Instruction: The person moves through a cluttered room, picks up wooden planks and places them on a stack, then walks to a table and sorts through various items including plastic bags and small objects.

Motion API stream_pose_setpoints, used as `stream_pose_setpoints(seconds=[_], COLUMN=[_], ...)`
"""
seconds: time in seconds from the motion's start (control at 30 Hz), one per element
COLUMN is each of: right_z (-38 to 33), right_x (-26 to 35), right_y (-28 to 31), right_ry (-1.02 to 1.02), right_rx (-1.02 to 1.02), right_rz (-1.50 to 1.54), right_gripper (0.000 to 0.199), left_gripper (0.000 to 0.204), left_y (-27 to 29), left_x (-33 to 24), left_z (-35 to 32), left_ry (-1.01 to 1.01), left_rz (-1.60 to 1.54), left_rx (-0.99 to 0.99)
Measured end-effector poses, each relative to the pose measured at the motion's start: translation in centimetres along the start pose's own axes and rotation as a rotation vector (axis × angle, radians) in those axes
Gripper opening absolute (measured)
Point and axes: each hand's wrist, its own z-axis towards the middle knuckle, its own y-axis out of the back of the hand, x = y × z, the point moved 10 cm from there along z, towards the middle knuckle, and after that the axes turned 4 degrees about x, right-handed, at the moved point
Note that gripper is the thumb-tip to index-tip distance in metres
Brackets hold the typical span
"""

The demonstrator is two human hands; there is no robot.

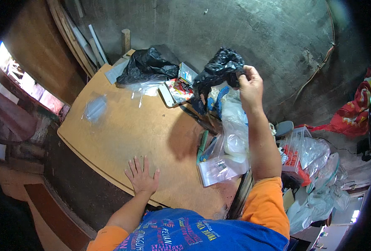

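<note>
Black plastic bag (221,62) pinched in the right hand (251,83), bunched left of the grip toward boxes (178,93) and another black bag (148,65), with clear bags (235,131) crowded just below, a white basket (294,140) lower right beyond the forearm (264,144), and a spread left hand (142,179) palm-down on the tabletop (114,136), lower left.

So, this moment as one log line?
left hand: palm down on table | right hand: pinching black bag | farther left: second black bag
</note>
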Motion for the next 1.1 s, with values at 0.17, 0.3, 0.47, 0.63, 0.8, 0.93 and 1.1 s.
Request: stream_pose_setpoints(seconds=[0.17, 0.3, 0.47, 0.63, 0.8, 0.93, 1.1], right_z=[-6.7, -10.6, -11.6, -12.5, -7.8, -5.2, -2.8], right_x=[-0.4, -1.8, -4.6, -15.2, -12.9, -9.2, -5.6], right_y=[-6.6, -7.7, -2.1, 5.1, 10.6, 14.0, 16.0], right_ry=[-0.098, -0.129, -0.389, -0.506, -0.35, -0.219, -0.187], right_rx=[0.329, 0.613, 0.831, 0.63, 0.191, -0.073, -0.233], right_rz=[-0.028, -0.436, -1.07, -0.974, -0.892, -0.705, -0.642], right_gripper=[0.026, 0.079, 0.087, 0.045, 0.035, 0.035, 0.033], left_gripper=[0.077, 0.078, 0.079, 0.079, 0.079, 0.077, 0.077], left_y=[0.0, 0.2, -0.2, -0.5, -0.8, -0.8, -0.8], left_x=[-0.6, -0.7, -0.5, -0.9, -0.7, -1.0, -1.2], left_z=[0.1, -0.1, -0.2, 0.1, 0.2, 0.2, 0.2], left_ry=[-0.029, -0.022, -0.014, -0.041, -0.025, -0.014, -0.007], left_rz=[-0.006, -0.013, 0.011, 0.021, 0.033, 0.04, 0.038], left_rx=[0.0, -0.013, -0.029, -0.049, -0.069, -0.059, -0.05])
